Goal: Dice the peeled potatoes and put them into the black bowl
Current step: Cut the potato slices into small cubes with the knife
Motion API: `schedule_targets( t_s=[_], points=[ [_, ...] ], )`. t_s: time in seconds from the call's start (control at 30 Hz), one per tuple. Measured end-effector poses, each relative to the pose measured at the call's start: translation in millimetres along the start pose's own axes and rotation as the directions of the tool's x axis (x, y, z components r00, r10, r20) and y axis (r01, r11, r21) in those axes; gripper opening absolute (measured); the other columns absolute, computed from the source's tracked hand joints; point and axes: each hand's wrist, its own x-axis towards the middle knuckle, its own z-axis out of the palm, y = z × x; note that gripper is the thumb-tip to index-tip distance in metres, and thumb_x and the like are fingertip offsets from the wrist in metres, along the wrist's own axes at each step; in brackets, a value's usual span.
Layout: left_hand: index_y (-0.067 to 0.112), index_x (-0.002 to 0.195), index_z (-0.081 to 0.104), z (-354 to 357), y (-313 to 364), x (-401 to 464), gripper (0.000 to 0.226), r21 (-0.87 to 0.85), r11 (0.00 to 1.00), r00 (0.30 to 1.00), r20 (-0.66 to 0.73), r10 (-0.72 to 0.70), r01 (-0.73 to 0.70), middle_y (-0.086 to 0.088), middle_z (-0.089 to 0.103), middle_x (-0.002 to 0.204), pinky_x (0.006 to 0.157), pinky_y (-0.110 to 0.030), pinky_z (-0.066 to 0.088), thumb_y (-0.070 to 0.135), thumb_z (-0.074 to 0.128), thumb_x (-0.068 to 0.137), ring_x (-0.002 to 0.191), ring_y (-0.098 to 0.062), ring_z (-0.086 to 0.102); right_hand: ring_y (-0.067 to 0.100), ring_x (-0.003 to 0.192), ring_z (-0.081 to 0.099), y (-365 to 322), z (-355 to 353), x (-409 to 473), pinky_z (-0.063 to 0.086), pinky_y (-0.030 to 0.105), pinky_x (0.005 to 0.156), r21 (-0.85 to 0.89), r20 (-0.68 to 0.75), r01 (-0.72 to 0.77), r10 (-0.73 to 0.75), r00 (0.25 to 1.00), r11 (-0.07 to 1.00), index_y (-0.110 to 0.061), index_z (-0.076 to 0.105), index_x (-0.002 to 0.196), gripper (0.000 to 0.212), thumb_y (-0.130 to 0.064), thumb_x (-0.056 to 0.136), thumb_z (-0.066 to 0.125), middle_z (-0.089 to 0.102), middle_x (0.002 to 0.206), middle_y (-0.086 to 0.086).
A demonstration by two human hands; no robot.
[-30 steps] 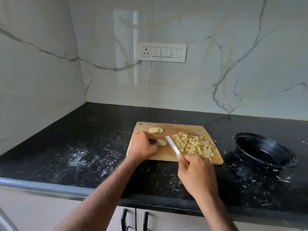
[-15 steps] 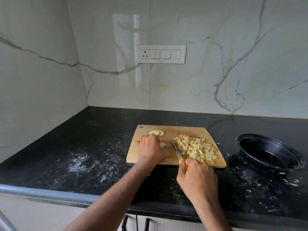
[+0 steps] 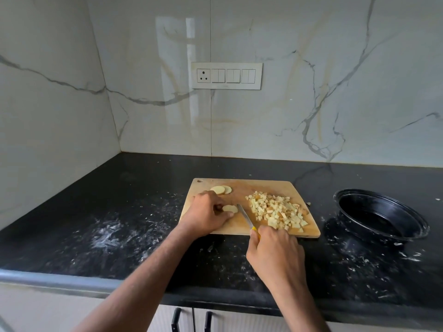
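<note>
A wooden cutting board (image 3: 261, 185) lies on the black counter. On its right half sits a heap of diced potato (image 3: 275, 212). My left hand (image 3: 206, 216) holds a potato slice (image 3: 230, 208) flat on the board with curled fingers. My right hand (image 3: 275, 252) grips a knife (image 3: 245, 216) with a yellow handle, its blade resting on the board just right of that slice. Two more potato slices (image 3: 221, 189) lie at the board's far left. The black bowl (image 3: 381, 216) stands to the right of the board with nothing visible in it.
The black counter (image 3: 119, 212) is smeared with white streaks left of the board and around the bowl. A marble wall with a switch panel (image 3: 226, 75) stands behind. Cabinet handles (image 3: 176, 319) show below the counter's front edge.
My left hand has shifted so the slice under its fingers shows again. The knife blade has come down beside the slice. The camera has tilted slightly.
</note>
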Motion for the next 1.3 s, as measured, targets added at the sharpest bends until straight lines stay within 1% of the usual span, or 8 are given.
schedule_targets(
  t_s=[0.13, 0.23, 0.43, 0.6, 0.77, 0.9, 1.1, 1.3],
  points=[
    [0.039, 0.111, 0.075, 4.9, -1.3, 0.4, 0.029, 0.017, 1.0, 1.0, 0.024, -0.015, 0.015, 0.017, 0.051, 0.076, 0.085, -0.035, 0.047, 0.041, 0.078, 0.082, 0.082, -0.012, 0.051, 0.013, 0.065, 0.056, -3.2, 2.8, 3.0, 0.04, 0.024, 0.053, 0.017, -0.013, 0.031, -0.031, 0.999, 0.999, -0.025, 0.063, 0.091, 0.033, -0.045, 0.102, 0.039, 0.056, 0.072, -0.007],
    [0.042, 0.114, 0.074, 5.5, -2.1, 1.3, 0.031, 0.022, 1.0, 0.999, 0.032, -0.018, 0.018, 0.022, 0.048, 0.075, 0.086, -0.037, 0.046, 0.045, 0.078, 0.083, 0.081, -0.01, 0.048, 0.011, 0.062, 0.051, -4.1, 3.5, 1.9, 0.038, 0.022, 0.053, 0.009, -0.015, 0.043, -0.043, 0.999, 0.999, -0.025, 0.063, 0.092, 0.033, -0.045, 0.103, 0.039, 0.055, 0.071, -0.008],
    [0.045, 0.109, 0.074, 1.8, -3.1, -0.6, 0.031, -0.057, 0.998, 1.0, 0.026, 0.014, -0.012, 0.011, 0.064, 0.078, 0.081, -0.039, 0.051, 0.051, 0.073, 0.079, 0.077, -0.009, 0.057, 0.011, 0.06, 0.047, -1.6, 5.5, 5.2, 0.032, 0.021, 0.052, 0.026, -0.055, 0.009, -0.007, 0.998, 1.0, -0.024, 0.064, 0.093, 0.032, -0.045, 0.102, 0.042, 0.051, 0.069, -0.009],
    [0.046, 0.111, 0.073, 2.4, -2.9, 0.0, 0.034, -0.029, 1.0, 0.999, 0.042, 0.009, -0.008, 0.014, 0.058, 0.076, 0.082, -0.04, 0.052, 0.045, 0.07, 0.077, 0.076, -0.011, 0.056, 0.013, 0.06, 0.051, -5.2, 14.4, 19.3, 0.035, 0.022, 0.056, 0.055, -0.066, 0.031, -0.027, 0.997, 0.998, -0.021, 0.066, 0.092, 0.032, -0.042, 0.102, 0.044, 0.064, 0.073, -0.005],
    [0.036, 0.105, 0.078, 5.0, -4.6, 2.8, 0.028, -0.046, 0.997, 0.998, 0.019, -0.068, 0.069, 0.014, 0.064, 0.08, 0.086, -0.041, 0.053, 0.039, 0.077, 0.077, 0.082, -0.015, 0.061, 0.015, 0.062, 0.056, -15.0, 22.3, 27.1, 0.038, 0.023, 0.055, 0.053, -0.068, 0.054, -0.051, 0.996, 0.997, -0.021, 0.067, 0.091, 0.034, -0.043, 0.102, 0.045, 0.064, 0.073, -0.004],
    [0.026, 0.1, 0.08, 7.3, -5.5, 4.8, 0.025, -0.061, 0.991, 0.992, -0.004, -0.123, 0.122, 0.005, 0.075, 0.093, 0.089, -0.038, 0.052, 0.036, 0.081, 0.077, 0.088, -0.017, 0.065, 0.014, 0.064, 0.051, -18.2, 22.9, 27.9, 0.037, 0.024, 0.057, 0.038, -0.08, 0.068, -0.065, 0.995, 0.997, -0.021, 0.067, 0.094, 0.033, -0.043, 0.102, 0.045, 0.061, 0.074, -0.004],
    [0.024, 0.098, 0.081, 8.6, -3.8, 6.8, 0.027, -0.084, 0.974, 0.978, 0.006, -0.209, 0.208, 0.006, 0.075, 0.09, 0.082, -0.031, 0.054, 0.036, 0.084, 0.074, 0.082, -0.011, 0.065, 0.013, 0.066, 0.045, -19.2, 16.5, 25.7, 0.033, 0.022, 0.056, 0.053, -0.065, 0.093, -0.09, 0.994, 0.994, -0.021, 0.068, 0.1, 0.028, -0.04, 0.102, 0.047, 0.064, 0.081, -0.002],
    [0.02, 0.101, 0.08, 9.0, -1.1, 6.7, 0.032, -0.097, 0.959, 0.964, 0.011, -0.267, 0.267, 0.005, 0.075, 0.096, 0.079, -0.02, 0.052, 0.036, 0.085, 0.074, 0.087, -0.009, 0.065, 0.012, 0.064, 0.054, -12.9, 17.8, 16.4, 0.039, 0.021, 0.057, 0.034, -0.05, 0.126, -0.124, 0.991, 0.991, -0.021, 0.068, 0.096, 0.026, -0.037, 0.101, 0.048, 0.065, 0.079, -0.004]
  ],
)
